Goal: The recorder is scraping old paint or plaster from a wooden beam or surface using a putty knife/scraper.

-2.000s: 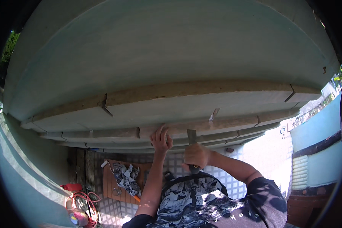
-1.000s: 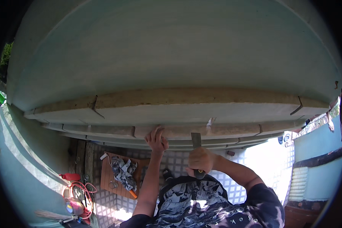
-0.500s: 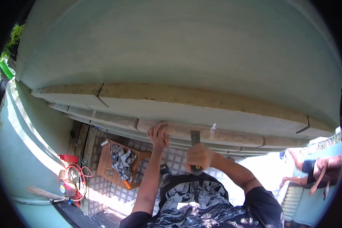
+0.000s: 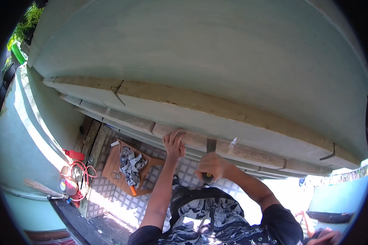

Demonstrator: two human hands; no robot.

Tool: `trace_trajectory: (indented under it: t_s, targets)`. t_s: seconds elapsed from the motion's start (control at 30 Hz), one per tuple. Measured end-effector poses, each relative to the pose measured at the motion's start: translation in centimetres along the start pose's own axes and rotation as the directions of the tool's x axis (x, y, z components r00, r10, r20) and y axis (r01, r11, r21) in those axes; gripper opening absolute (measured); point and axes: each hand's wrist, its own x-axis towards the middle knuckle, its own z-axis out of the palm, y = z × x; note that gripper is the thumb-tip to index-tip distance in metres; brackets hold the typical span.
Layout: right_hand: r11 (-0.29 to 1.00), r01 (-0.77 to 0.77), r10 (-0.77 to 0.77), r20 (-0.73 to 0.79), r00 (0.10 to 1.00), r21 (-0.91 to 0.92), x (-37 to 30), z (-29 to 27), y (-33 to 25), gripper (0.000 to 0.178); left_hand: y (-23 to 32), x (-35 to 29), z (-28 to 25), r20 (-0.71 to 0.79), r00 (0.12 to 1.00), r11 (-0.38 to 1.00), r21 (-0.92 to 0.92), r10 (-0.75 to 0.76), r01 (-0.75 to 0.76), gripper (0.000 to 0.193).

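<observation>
My right hand (image 4: 211, 165) is wrapped tight round the handle of the scraper (image 4: 211, 146), blade up at the ledge (image 4: 195, 141), probably for push; actual blade contact hard to tell. Left hand (image 4: 174, 145) half-curled on same ledge, gripping no tool, likely bracing me. Writing: pale letters on my dark shirt (image 4: 208, 209); no other label legible.

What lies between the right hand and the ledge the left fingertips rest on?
In the head view, the scraper blade spans from the right hand toward the ledge; whether its tip touches is unclear.
</observation>
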Motion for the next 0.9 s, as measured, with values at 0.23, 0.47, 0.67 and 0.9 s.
trace_trajectory:
  t_s: [0.23,0.47,0.67,0.9]
  targets:
    - [0.995,-0.075,0.067,-0.117,0.991,-0.064,-0.4,-0.6,-2.0,0.025,3.7,0.5,-1.4,0.107,0.987,0.987,-0.099,-0.119,0.130,0.034]
    - [0.974,-0.193,0.068,-0.669,0.740,-0.115,-5.3,-0.9,-6.3,0.030,9.9,0.2,-1.5,0.438,0.872,0.958,-0.267,0.217,-0.104,0.052]
    - [0.968,-0.249,0.064,-0.955,0.290,-0.011,-4.3,-4.4,-8.5,0.032,5.9,1.1,-3.7,0.524,0.852,0.990,-0.128,0.012,0.065,0.053]
    - [0.914,-0.403,-0.003,-0.994,-0.112,0.043,-7.5,-6.0,-10.2,0.036,1.1,-0.1,-9.7,0.332,0.927,0.979,0.158,-0.173,0.126,0.041]
